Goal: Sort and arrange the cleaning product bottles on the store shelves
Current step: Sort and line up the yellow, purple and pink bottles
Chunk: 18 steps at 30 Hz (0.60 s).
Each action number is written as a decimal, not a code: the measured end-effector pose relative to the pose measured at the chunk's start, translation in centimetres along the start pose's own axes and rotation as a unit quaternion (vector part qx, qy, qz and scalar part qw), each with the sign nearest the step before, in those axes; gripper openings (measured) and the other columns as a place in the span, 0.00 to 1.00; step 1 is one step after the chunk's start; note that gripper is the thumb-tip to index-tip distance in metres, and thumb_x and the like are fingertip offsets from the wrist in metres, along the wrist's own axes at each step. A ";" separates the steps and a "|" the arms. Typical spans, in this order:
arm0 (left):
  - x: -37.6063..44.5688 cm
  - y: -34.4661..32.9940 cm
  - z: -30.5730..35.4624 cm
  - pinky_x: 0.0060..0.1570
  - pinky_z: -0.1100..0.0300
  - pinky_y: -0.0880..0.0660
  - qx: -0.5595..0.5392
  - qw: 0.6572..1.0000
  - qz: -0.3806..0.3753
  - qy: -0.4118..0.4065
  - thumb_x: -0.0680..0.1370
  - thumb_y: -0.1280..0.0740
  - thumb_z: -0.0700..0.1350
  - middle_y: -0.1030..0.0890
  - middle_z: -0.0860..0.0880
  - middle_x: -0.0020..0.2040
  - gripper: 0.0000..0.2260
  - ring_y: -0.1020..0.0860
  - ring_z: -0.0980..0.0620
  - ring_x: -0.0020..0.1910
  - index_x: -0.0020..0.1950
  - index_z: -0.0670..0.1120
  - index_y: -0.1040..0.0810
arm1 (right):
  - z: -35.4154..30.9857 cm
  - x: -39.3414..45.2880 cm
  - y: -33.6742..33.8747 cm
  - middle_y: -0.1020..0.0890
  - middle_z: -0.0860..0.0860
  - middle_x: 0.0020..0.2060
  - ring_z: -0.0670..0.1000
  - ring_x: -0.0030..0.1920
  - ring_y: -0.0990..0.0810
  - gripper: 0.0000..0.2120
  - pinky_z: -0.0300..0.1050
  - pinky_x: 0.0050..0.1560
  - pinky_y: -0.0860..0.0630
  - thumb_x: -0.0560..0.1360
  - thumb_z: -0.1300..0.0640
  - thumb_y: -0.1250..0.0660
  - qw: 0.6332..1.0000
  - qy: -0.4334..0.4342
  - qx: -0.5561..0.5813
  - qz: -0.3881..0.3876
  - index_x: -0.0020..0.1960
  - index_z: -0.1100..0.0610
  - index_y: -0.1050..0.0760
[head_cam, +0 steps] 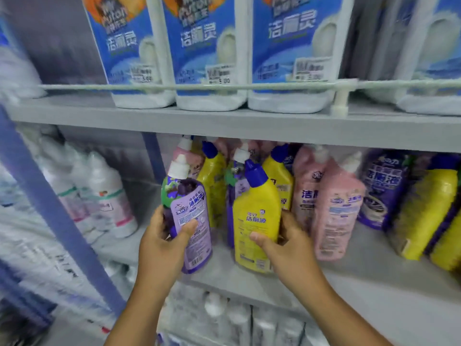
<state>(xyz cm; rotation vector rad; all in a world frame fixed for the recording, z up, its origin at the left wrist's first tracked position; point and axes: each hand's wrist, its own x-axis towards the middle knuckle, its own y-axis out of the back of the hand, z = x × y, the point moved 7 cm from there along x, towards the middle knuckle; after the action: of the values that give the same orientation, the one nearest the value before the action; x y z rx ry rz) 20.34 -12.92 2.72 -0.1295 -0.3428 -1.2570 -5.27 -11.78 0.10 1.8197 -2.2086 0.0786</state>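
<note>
My left hand grips a purple bottle with a white cap, held tilted at the front left of the middle shelf. A yellow bottle with a blue cap stands just right of it, with my right hand wrapped around its lower half. Behind these two crowd more yellow bottles, pink bottles and purple bottles, leaning in mixed order. Far right, a yellow bottle lies tipped over.
The upper shelf carries large white bottles with blue labels behind a rail. White bottles fill the neighbouring bay at left, past a blue upright post. More white bottles sit on the shelf below.
</note>
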 end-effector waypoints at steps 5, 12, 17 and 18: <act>4.3 2.6 -3.0 0.51 0.58 0.22 -0.003 1.000 -0.027 0.010 0.78 0.27 0.39 0.15 0.59 0.51 0.12 0.17 0.61 0.49 0.58 0.52 0.22 | 1.8 0.9 -4.6 0.14 0.41 0.53 0.44 0.53 0.15 0.20 0.41 0.51 0.18 0.74 0.60 0.24 0.999 -0.009 -0.026 0.017 0.60 0.43 0.23; 8.4 0.6 -4.7 0.55 0.49 0.20 0.022 0.993 -0.119 0.007 0.76 0.24 0.44 0.15 0.61 0.53 0.16 0.16 0.58 0.51 0.58 0.61 0.23 | 1.6 2.8 -6.3 0.20 0.38 0.56 0.46 0.55 0.19 0.21 0.47 0.56 0.20 0.66 0.39 0.26 0.993 -0.022 -0.091 0.074 0.58 0.34 0.25; 8.6 0.4 -5.9 0.58 0.43 0.19 0.020 0.994 -0.108 0.014 0.72 0.22 0.56 0.15 0.58 0.55 0.22 0.16 0.57 0.52 0.62 0.57 0.23 | 1.3 2.9 -6.7 0.17 0.42 0.54 0.45 0.53 0.18 0.21 0.48 0.56 0.19 0.68 0.42 0.24 0.991 -0.049 -0.101 0.070 0.59 0.41 0.24; 8.4 1.3 -6.1 0.60 0.43 0.20 0.043 0.997 -0.065 -0.016 0.70 0.23 0.62 0.17 0.58 0.57 0.25 0.17 0.55 0.53 0.64 0.55 0.23 | 1.1 2.5 -6.2 0.16 0.43 0.51 0.44 0.51 0.18 0.19 0.45 0.54 0.20 0.69 0.44 0.23 0.991 -0.054 -0.100 0.074 0.57 0.43 0.23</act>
<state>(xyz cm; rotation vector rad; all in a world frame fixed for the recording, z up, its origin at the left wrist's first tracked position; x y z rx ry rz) 24.96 -21.85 -0.20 -0.0538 -0.4387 -1.3672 0.07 -15.72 -1.19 1.5862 -2.3287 -0.2092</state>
